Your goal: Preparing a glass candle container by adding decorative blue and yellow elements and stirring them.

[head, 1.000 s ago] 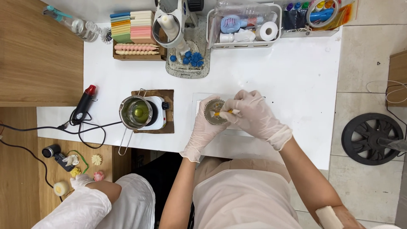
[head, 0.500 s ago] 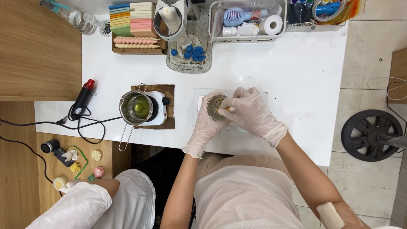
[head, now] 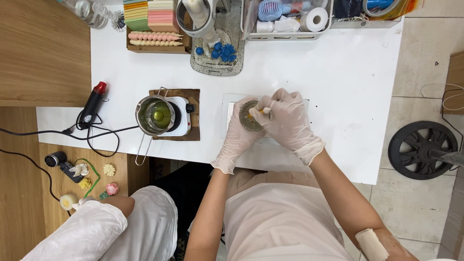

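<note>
we see the left hand (head: 238, 137), in a pale glove, wrapped around a small round cup (head: 250, 117) that sits on a clear mat (head: 228, 112) near the middle of the white tabletop (head: 338, 72); its grip is closed about the cup's near and left side. the right hand (head: 289, 120), gloved too, is curled over the cup from the right, its grip pinched shut on a thin stick (head: 263, 111) with a yellow-orange end that dips at the cup's rim. we cannot tell what is inside the cup.

left of the hands, a small metal pot (head: 154, 115) of yellowish liquid stands on a white hot plate (head: 181, 118), which rests on a brown board (head: 193, 96). further left lies a black heat tool with a red tip (head: 92, 104), its cable trailing off the tabletop's edge.

at the far edge we see a stack of coloured blocks (head: 147, 13), twisted candles (head: 153, 38) in a wooden tray, blue pieces (head: 222, 50) on a speckled tray, and a clear bin (head: 290, 34) with a roll of tape (head: 316, 19).

at the near left, another person's white sleeve (head: 82, 232) reaches toward small flower-shaped pieces (head: 109, 170) on a wooden surface.
</note>
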